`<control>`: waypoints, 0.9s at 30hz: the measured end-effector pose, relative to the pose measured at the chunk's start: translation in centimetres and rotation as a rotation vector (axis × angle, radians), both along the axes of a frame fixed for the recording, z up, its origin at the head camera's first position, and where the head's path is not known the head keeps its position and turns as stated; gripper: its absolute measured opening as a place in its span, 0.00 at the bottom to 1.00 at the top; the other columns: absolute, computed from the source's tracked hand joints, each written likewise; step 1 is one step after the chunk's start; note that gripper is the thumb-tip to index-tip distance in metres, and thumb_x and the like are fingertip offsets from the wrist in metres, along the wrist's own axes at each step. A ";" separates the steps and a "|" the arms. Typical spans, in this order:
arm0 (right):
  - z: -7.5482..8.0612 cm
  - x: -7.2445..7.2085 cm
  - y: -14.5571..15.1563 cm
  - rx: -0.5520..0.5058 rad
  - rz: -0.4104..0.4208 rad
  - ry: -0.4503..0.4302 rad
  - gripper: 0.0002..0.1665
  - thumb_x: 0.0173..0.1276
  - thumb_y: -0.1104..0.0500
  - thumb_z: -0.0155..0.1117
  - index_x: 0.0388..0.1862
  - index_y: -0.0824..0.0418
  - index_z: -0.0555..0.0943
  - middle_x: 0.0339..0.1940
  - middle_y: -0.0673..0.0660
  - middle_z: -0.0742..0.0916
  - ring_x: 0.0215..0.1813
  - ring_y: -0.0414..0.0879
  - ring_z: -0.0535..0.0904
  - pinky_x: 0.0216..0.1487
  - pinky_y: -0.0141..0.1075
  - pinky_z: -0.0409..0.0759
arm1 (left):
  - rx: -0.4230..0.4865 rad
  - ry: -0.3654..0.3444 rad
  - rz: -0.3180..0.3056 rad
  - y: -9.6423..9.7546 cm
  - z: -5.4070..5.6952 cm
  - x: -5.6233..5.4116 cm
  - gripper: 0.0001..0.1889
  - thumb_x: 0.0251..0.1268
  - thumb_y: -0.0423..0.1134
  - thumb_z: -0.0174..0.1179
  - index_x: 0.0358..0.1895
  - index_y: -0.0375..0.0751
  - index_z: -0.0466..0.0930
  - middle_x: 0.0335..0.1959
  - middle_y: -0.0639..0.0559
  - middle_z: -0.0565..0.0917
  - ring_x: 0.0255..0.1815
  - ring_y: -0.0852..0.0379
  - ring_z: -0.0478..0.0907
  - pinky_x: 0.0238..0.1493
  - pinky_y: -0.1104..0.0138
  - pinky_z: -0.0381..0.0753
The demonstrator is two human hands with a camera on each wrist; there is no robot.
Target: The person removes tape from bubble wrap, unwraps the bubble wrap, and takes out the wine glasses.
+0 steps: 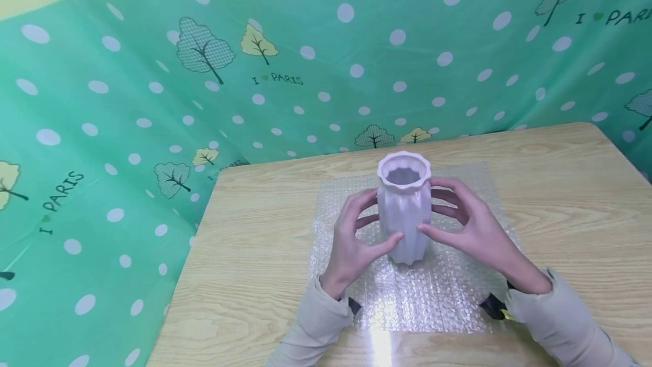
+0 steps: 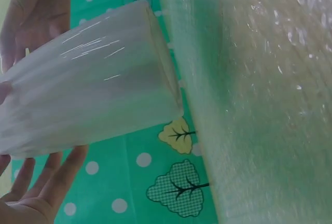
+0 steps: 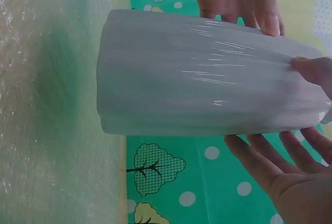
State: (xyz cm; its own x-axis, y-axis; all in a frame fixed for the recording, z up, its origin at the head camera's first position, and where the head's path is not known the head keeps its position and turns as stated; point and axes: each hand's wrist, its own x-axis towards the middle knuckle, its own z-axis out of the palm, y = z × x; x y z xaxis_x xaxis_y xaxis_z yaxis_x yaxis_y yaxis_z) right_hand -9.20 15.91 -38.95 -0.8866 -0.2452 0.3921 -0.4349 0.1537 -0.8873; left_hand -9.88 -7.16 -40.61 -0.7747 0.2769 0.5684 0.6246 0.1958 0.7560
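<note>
A white fluted vase [image 1: 404, 220] with a scalloped rim stands upright between my two hands over a sheet of bubble wrap [image 1: 438, 304]. My left hand [image 1: 354, 242] holds its left side, thumb on the near face and fingers curving round behind. On the opposite side my right hand [image 1: 471, 225] grips it the same way, its thumb tip near the left one. Both wrist views show the vase sideways, and its base looks raised off the wrap. The vase's mouth faces up, its inside dark toward the bottom.
The bubble wrap lies flat on a light wood-grain table [image 1: 244, 254]. Behind and to the left hangs a green curtain [image 1: 305, 101] with white dots and printed trees. Dark straps [image 1: 493, 306] show at the sleeve cuffs.
</note>
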 end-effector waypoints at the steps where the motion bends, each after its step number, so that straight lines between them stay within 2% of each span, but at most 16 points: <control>1: 0.0 0.0 0.0 0.000 0.002 0.015 0.47 0.49 0.77 0.76 0.68 0.64 0.68 0.65 0.52 0.75 0.62 0.35 0.76 0.57 0.30 0.81 | 0.001 0.010 -0.004 0.0 0.0 0.0 0.42 0.46 0.30 0.77 0.68 0.38 0.67 0.63 0.41 0.74 0.61 0.46 0.77 0.51 0.64 0.86; 7: 0.1 -0.1 -0.1 -0.004 0.012 0.066 0.49 0.46 0.80 0.76 0.68 0.65 0.68 0.65 0.54 0.75 0.63 0.39 0.76 0.58 0.30 0.80 | 0.010 0.040 -0.025 0.1 0.1 -0.1 0.43 0.43 0.26 0.78 0.67 0.33 0.66 0.63 0.37 0.72 0.62 0.43 0.76 0.52 0.62 0.86; 14: -0.1 -0.2 -0.1 -0.011 0.033 0.106 0.50 0.43 0.81 0.76 0.67 0.66 0.68 0.64 0.57 0.75 0.64 0.39 0.75 0.60 0.30 0.79 | 0.013 0.063 -0.029 0.0 -0.4 -0.3 0.43 0.42 0.25 0.78 0.67 0.33 0.65 0.63 0.37 0.71 0.63 0.43 0.74 0.54 0.61 0.85; 19: -0.4 -0.5 -0.1 -0.003 0.035 0.100 0.50 0.43 0.81 0.76 0.67 0.66 0.68 0.65 0.59 0.75 0.64 0.38 0.75 0.60 0.30 0.79 | 0.013 0.040 -0.037 0.1 -0.6 -0.4 0.44 0.43 0.25 0.77 0.67 0.33 0.65 0.64 0.37 0.70 0.64 0.42 0.73 0.56 0.61 0.84; 27: -1.1 -0.7 -0.1 0.018 0.017 0.053 0.48 0.45 0.79 0.77 0.66 0.65 0.68 0.64 0.56 0.75 0.63 0.35 0.75 0.58 0.30 0.80 | -0.023 -0.017 -0.050 0.1 -1.3 -0.6 0.42 0.49 0.27 0.75 0.69 0.38 0.63 0.66 0.42 0.69 0.66 0.46 0.71 0.60 0.62 0.81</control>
State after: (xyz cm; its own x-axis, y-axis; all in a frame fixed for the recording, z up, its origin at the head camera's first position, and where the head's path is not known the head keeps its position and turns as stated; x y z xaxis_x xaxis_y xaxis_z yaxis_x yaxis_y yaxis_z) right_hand -9.90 15.85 -40.03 -0.8606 -0.2675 0.4333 -0.4835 0.1620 -0.8602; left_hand -10.50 -7.06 -41.90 -0.7691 0.3284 0.5483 0.6211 0.1816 0.7624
